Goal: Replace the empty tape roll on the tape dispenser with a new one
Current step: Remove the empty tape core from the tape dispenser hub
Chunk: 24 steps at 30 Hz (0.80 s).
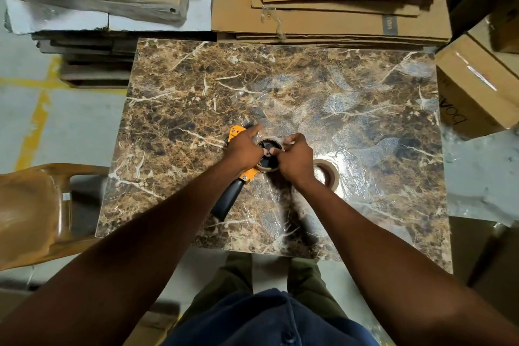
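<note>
An orange tape dispenser [235, 134] with a black handle [228, 199] lies flat on the marble-patterned table [280, 78]. On its black hub sits a thin brown cardboard roll core [268, 149]. My left hand [243, 146] presses down on the dispenser body, index finger stretched out. My right hand [295, 157] grips the core's right rim, and both thumbs meet over the hub. A full tan tape roll [327, 173] lies flat on the table just right of my right wrist, partly hidden by it.
Flattened cardboard sheets [337, 3] are stacked behind the table. A taped box [477, 87] stands at the right edge. A brown plastic chair [36, 205] is on the left. Crinkled clear plastic film covers the tabletop's right half.
</note>
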Each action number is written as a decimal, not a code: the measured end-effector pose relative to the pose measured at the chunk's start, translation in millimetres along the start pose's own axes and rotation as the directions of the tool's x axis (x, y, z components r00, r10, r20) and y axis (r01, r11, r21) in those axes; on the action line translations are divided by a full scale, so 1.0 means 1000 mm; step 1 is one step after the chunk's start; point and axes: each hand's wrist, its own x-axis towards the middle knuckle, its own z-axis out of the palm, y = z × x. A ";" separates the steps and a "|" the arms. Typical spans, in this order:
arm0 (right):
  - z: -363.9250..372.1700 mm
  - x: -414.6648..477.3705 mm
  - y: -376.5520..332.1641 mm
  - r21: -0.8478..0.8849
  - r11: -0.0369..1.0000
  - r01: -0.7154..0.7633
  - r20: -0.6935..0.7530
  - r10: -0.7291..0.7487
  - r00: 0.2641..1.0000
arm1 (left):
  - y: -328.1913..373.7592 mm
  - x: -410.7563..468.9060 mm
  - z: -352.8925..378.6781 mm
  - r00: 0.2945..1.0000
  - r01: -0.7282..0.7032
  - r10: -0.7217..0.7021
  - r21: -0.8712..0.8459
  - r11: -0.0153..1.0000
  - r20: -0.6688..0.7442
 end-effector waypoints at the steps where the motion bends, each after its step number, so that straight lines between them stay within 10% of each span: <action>1: 0.002 0.000 0.001 0.000 1.000 0.001 -0.009 -0.001 1.000 | 0.000 0.001 0.001 1.000 0.012 -0.012 -0.016 1.000 0.001; 10: 0.007 -0.001 -0.002 -0.065 0.997 0.045 -0.074 -0.050 0.996 | 0.005 -0.010 0.003 0.997 -0.062 0.064 -0.051 0.997 0.043; 15: -0.003 -0.004 0.003 -0.207 0.946 0.249 0.125 -0.227 0.966 | 0.001 -0.010 -0.001 0.988 -0.150 0.139 0.185 0.971 0.073; 20: -0.018 -0.006 0.007 -0.388 0.772 0.503 0.458 -0.312 0.832 | -0.003 -0.008 -0.008 0.913 -0.407 0.325 0.495 0.768 0.246; 24: -0.011 -0.007 0.012 -0.505 0.659 0.558 0.406 -0.390 0.827 | -0.007 -0.010 -0.009 0.861 -0.460 0.450 0.742 0.487 0.238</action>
